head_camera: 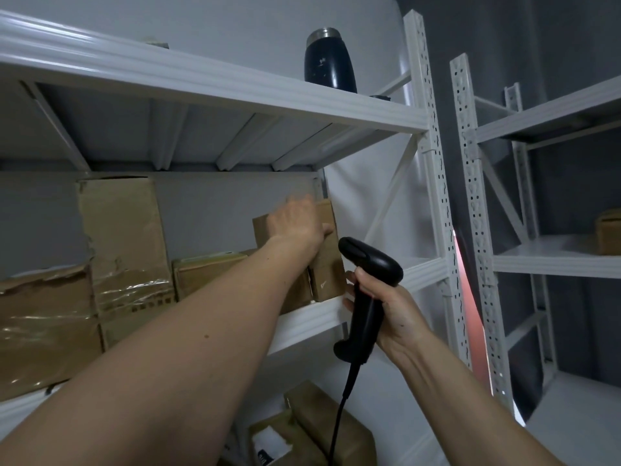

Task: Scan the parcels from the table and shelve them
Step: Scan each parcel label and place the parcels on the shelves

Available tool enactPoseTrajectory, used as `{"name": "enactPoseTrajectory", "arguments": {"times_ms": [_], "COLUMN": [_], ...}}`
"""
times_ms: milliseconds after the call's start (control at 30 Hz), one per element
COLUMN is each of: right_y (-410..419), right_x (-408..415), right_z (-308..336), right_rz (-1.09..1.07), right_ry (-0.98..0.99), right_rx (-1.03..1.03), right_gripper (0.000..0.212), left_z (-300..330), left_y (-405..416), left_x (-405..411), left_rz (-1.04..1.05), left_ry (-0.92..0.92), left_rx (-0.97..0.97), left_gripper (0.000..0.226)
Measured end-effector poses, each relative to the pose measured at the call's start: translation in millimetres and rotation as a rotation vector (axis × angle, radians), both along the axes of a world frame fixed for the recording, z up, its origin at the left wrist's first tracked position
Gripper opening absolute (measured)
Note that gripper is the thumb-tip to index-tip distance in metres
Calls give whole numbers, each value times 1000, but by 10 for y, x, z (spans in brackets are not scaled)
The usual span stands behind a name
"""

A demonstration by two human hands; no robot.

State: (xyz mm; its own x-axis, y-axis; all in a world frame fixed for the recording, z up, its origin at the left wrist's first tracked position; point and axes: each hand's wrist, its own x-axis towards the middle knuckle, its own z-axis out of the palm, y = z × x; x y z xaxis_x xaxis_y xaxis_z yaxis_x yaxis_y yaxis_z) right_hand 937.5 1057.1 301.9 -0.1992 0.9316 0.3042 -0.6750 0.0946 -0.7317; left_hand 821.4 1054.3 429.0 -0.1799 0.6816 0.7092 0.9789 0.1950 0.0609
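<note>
My left hand [297,223] reaches onto the middle white shelf [312,316] and holds a brown cardboard parcel [327,264] that stands upright at the shelf's right end; fingers lie over its top and the thumb wraps its right edge. The hand is slightly blurred. My right hand [383,307] grips the handle of a black corded barcode scanner [366,284] just in front of the shelf edge, its head pointing up and left. More brown parcels [124,237] stand to the left on the same shelf.
A dark flask [329,58] stands on the top shelf. Cardboard boxes [319,428] sit on the lower level. White perforated uprights [433,169] bound the rack; a second rack at the right carries a brown box [608,232].
</note>
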Motion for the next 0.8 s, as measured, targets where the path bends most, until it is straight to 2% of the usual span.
{"name": "enactPoseTrajectory", "arguments": {"times_ms": [133,200,267,367,533,667,733,800], "right_y": [-38,-82,-170,-325,-637,-956,-1108,-1277], "right_x": [-49,-74,-112,-190,-406,-685,-875,-1094], "right_z": [-85,-136,-194,-324,-660,-894,-980,-1048], "right_rz": [1,18,43,80,124,196,271,347], "right_ry": [0,-1,-3,-10,-19,-81,-121,-152], "right_rx": [-11,-9,2,9,-22,-32,-20,-3], "right_gripper": [49,47,33,18,33,29,25,30], "left_z": [-96,-233,-435,-793,-1432,-1905,-2133,-2344], "left_y": [-67,-143,-246,-448,-1010,-1472,-1656,-1863], "left_x": [-32,-56,-113,-264,-564,-848,-1077,-1327], "left_rz": [-64,-120,-216,-378,-561,-556,-496,-410], "left_ry": [-119,-144,-185,-337,-388,-516,-543,-575], "left_rx": [63,202,340,425,486,483,513,519], "left_gripper": [53,44,41,41,33,34,40,44]}}
